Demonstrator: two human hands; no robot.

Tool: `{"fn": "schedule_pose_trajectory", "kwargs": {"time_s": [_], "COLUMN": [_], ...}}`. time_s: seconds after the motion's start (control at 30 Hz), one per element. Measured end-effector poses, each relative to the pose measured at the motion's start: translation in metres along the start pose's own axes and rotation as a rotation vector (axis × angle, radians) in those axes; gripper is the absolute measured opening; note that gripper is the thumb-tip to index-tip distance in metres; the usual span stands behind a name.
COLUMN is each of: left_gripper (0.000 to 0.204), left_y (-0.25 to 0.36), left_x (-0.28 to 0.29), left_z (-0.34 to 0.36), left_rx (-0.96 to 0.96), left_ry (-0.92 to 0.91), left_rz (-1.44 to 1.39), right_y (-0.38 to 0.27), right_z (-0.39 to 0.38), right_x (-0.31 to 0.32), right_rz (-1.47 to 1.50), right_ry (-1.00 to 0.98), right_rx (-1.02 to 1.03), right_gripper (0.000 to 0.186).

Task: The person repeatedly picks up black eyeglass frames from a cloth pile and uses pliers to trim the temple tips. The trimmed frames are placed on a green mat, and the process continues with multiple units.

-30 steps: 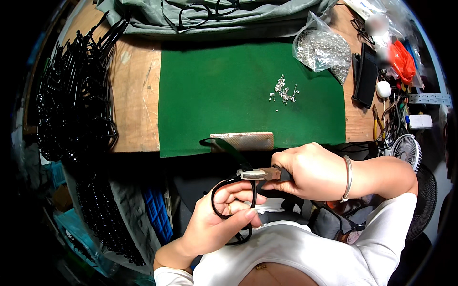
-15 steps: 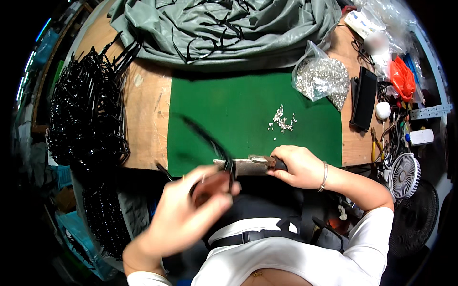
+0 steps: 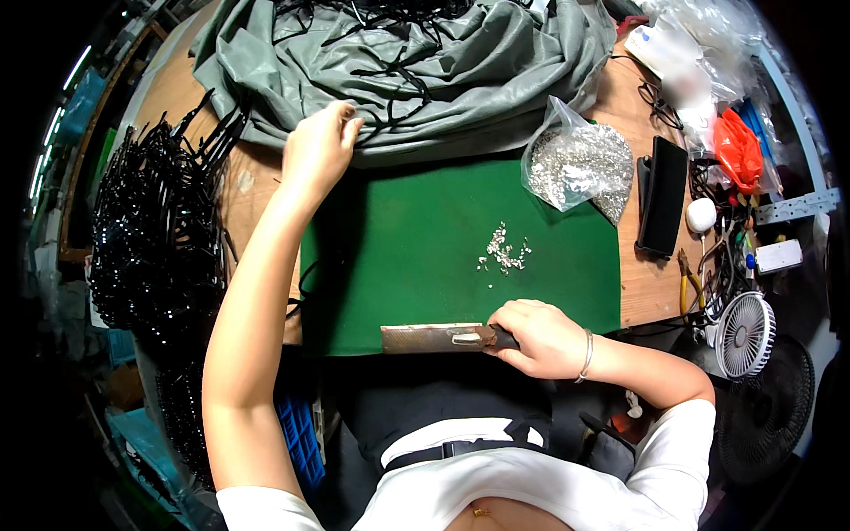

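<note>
My left hand (image 3: 323, 142) reaches to the far side of the bench, its fingers closed at the end of a thin black strap (image 3: 381, 121). That strap lies on a large heap of grey-green sheeting (image 3: 460, 115), where more black straps are scattered. My right hand (image 3: 542, 341) grips the dark handle of a flat, worn metal blade (image 3: 425, 339). The blade lies level along the near edge of a green mat (image 3: 398, 257). Beyond it is a small scatter of silvery pieces (image 3: 503, 252). A clear plastic bag (image 3: 571, 168) of similar pieces rests at the mat's far right corner.
A thick bundle of shiny black strips (image 3: 155, 230) hangs over the bench's left edge. Along the right are a black phone-like case (image 3: 664, 196), yellow-handled pliers (image 3: 689, 281), a white fan (image 3: 745, 334), a red plastic bag (image 3: 740, 152) and tangled cables.
My left hand has swung from the blade, where it held a black strip, to the sheeting heap at the far left. My right hand still holds the blade. The view has shifted slightly.
</note>
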State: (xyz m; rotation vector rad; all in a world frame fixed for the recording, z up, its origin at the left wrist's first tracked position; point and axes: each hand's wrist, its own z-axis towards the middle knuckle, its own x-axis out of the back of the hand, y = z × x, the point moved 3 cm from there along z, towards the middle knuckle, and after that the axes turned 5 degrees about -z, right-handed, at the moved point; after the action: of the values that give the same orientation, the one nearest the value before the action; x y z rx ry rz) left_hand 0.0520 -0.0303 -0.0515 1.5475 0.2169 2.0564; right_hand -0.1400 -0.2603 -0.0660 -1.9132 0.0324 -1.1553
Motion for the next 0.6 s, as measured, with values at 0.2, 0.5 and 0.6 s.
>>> {"fn": "schedule_pose_trajectory", "kwargs": {"time_s": [0.2, 0.5, 0.6], "left_gripper": [0.021, 0.044, 0.067], "left_y": [0.084, 0.136, 0.130], "left_x": [0.035, 0.086, 0.069], "left_z": [-0.058, -0.211, -0.242], "left_rx": [0.261, 0.611, 0.491], "left_ry": [-0.082, -0.165, -0.368], "left_rz": [-1.036, -1.435, -1.359], "right_y": [0.018, -0.010, -0.004], "right_z": [-0.013, -0.016, -0.014], "right_x": [0.016, 0.005, 0.021], "right_rz": [-0.112, -0.522, -0.409], "right_ry": [0.194, 0.126, 0.210], "right_rx": [-0.066, -0.115, -0.136], "right_gripper": [0.024, 0.046, 0.041]}}
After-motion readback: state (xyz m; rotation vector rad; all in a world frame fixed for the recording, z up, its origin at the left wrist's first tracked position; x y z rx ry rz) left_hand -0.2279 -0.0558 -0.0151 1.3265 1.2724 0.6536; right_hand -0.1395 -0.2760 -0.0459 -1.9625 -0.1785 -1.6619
